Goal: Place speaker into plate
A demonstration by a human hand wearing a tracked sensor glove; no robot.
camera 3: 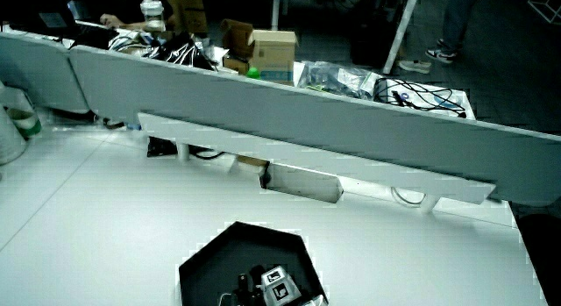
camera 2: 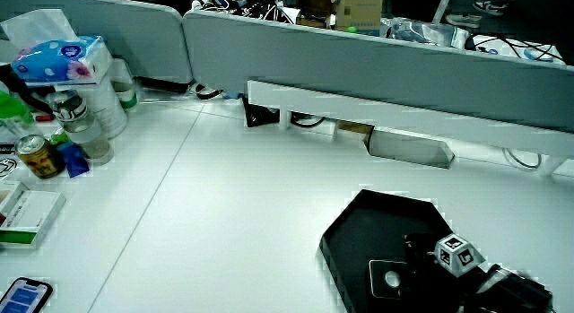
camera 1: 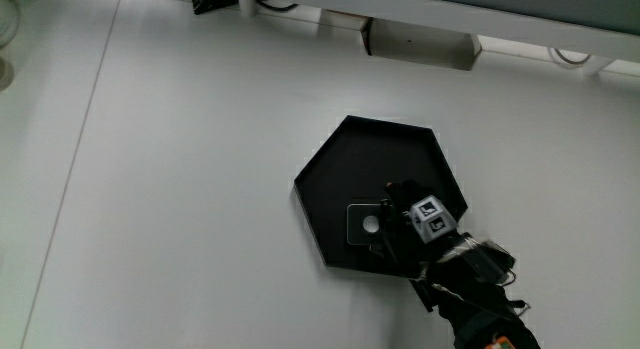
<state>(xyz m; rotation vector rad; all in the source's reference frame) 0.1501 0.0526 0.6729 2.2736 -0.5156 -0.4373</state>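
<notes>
1 black hexagonal plate [camera 1: 350, 159] sits on the white counter [camera 1: 180, 189] in the main view, and the small dark square speaker [camera 1: 366, 225] with its pale round centre already lies flat inside it, the hand [camera 1: 415, 224] just beside it with fingers [camera 1: 388, 231] touching its edge; whether they pinch it I cannot tell. In both side views the speaker [camera 2: 392, 279] rests in the plate [camera 3: 223, 253] under the hand [camera 3: 267, 288], so placing looks nearly done, and next calls for letting go and lifting clear without dragging it.

The hand [camera 1: 405, 217] wears a black glove bearing a small white-and-black patterned cube [camera 1: 429, 218].
</notes>
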